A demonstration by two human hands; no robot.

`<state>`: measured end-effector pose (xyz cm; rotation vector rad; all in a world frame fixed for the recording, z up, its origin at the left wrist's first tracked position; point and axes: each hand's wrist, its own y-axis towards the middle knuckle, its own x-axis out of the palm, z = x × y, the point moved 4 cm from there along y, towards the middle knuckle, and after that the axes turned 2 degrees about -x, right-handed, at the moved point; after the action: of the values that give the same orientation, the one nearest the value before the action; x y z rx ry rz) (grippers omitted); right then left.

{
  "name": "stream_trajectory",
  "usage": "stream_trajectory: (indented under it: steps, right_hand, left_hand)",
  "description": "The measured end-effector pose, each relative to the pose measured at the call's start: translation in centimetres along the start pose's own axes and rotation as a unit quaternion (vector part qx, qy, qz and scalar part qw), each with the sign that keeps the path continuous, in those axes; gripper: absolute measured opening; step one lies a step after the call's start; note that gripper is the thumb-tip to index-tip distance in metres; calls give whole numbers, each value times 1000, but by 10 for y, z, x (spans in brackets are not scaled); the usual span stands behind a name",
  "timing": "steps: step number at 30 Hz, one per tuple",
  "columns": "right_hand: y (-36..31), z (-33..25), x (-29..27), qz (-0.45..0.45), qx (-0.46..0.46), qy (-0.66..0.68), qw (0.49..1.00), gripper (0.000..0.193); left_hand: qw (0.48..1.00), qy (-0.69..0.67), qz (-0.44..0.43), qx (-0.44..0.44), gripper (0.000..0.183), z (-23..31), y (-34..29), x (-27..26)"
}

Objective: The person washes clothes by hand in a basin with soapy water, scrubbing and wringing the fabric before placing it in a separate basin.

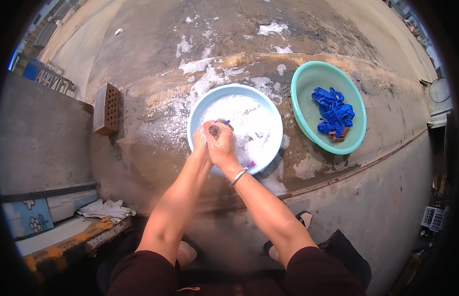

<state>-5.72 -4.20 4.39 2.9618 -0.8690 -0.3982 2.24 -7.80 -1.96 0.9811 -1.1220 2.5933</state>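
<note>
A pale blue basin of white suds stands on the wet ground in front of me. Over its near left part my two hands are pressed together. My left hand is closed, side by side with my right hand, also closed and with a bangle at its wrist. Between them a bunched dark wet cloth pokes out; most of it is hidden by the fingers. A small purple piece shows in the foam near the basin's front rim.
To the right sits a green basin with a wet blue cloth and a reddish-brown piece in it. A perforated brick stands at left. Crumpled white cloth lies at lower left. Foam patches spot the ground.
</note>
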Motion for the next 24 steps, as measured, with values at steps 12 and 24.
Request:
stream_trajectory:
  steps: [12,24]
  right_hand:
    - [26,49,-13,-32,153,46,987,39]
    - [29,16,-48,-246,52,283,926,24]
  left_hand:
    - [991,57,121,15,15,-31,-4,2]
    - [974,7,-155,-166,51,-14,-28,33]
